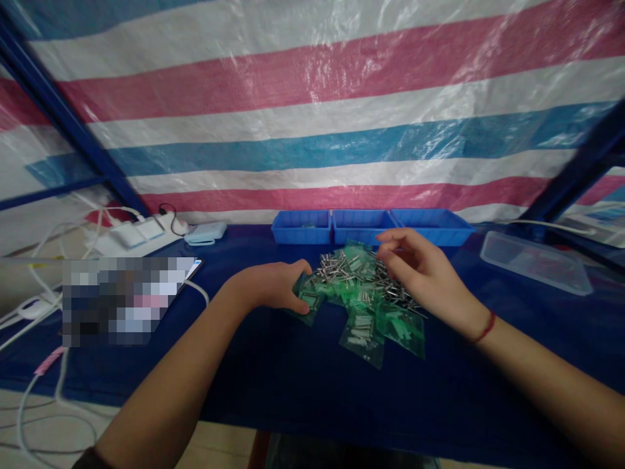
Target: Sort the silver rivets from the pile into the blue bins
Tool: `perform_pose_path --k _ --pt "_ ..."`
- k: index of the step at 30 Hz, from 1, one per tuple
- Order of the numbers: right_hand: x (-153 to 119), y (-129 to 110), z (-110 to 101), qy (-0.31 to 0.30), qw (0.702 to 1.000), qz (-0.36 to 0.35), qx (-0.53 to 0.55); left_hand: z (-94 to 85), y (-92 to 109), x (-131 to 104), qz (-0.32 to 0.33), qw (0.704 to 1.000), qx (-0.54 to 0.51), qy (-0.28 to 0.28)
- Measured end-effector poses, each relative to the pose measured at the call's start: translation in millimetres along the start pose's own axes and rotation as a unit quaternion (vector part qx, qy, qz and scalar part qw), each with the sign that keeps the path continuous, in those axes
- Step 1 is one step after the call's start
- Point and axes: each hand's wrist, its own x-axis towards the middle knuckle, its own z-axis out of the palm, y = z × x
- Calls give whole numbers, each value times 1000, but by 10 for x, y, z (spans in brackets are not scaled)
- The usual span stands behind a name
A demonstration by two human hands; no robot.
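Far left: white cables run around a power strip and past a pixelated screen device on the blue desk. Pale blue packet lies beside the strip.

Left hand: at the left edge of the pile, thumb and index parted, a green bag between them. Whether it is pinched cannot be told.

Centre: loose metal pins heaped on the desk with small green bags, several holding pins and whitish pieces. Two bags extend from the near side of the pile. Three blue bins stand in a row behind; small contents show in the left one.

Right hand: above the right part of the pins, fingers curled, narrow gap at the tips, no item visible in them. Red bracelet at the wrist.

Right: clear plastic tray or lid, flat on the desk. Backdrop: striped sheet, red, white and blue.
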Motion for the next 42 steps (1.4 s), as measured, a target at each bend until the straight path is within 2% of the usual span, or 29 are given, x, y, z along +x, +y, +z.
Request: perform_pose_path --k 3,5,7,10,13,17,22,25,27,29,32,33,35,37,39,42 --pt "-48 6 43 -20 1000 -11 0 -76 -21 -38 16 1000 -20 -13" --pt "-67 14 65 -27 999 -19 -2 -142 -47 -85 19 999 -35 7" --pt "-81 15 80 -33 999 -23 -9 -206 -79 -124 12 998 -50 47" --pt "-105 -17 97 -42 998 -30 -33 -270 -106 -125 15 987 -65 146" --pt "-136 -88 113 -67 995 -45 -56 -255 -50 -36 74 963 -113 232" --pt "-166 -155 150 -85 993 -57 -52 -84 168 138 154 906 -293 265" --pt "-160 -127 189 -71 997 -26 30 195 479 229 179 850 -434 238" --pt "-146 -113 144 -25 998 -53 15 268 583 239 175 820 -488 242" --pt "-140 -113 76 15 992 -108 -63 264 604 256 144 781 -552 254" --pt "-134 -109 -4 32 967 -189 -166 241 597 275 97 750 -617 218" --pt "-123 -90 -101 10 917 -295 -269 225 579 284 72 739 -662 104" --pt "-120 -85 -118 0 907 -315 -280 230 580 280 82 736 -667 86" --pt "-115 -85 -125 -19 903 -333 -270 251 596 267 118 724 -674 89" --pt "-115 -98 -101 -26 919 -318 -230 273 615 258 156 710 -677 114" --pt "-119 -120 -55 -16 952 -254 -169 287 618 263 173 703 -673 148" --pt "-130 -148 25 -14 989 -130 -68 310 587 293 162 727 -633 212"
